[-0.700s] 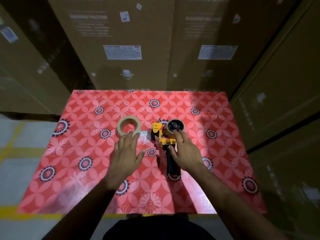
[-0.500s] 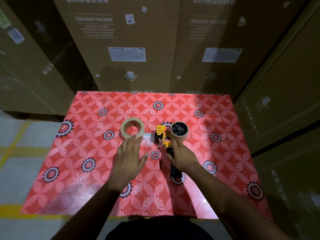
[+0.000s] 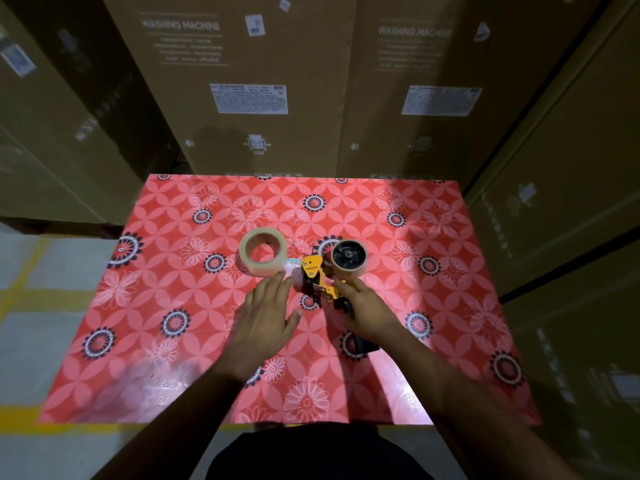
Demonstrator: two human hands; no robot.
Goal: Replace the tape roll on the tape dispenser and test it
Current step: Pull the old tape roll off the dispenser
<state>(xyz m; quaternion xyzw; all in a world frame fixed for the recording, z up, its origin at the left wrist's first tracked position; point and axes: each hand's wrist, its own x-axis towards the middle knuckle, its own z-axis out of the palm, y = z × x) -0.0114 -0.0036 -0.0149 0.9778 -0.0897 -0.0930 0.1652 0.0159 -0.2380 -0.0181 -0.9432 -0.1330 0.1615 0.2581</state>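
Tape dispenser lies mid-tabletop, nearly spent roll at its far end. Right hand curls closed around its body, near of that roll. Fresh tape roll lies flat, just left. Left hand flat, fingers spread, tips just short of it, holding nothing.

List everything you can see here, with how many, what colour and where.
tape roll: one, pale beige, lying flat on the table left of the dispenser
tape dispenser: one, yellow and black, table centre, a nearly empty core on its spool
table: one, red floral cover, centre of view
cardboard boxes: several, brown, stacked behind and to both sides of the table
floor: grey with yellow lines, left
left hand: open, flat, just short of the tape roll
right hand: gripping the dispenser
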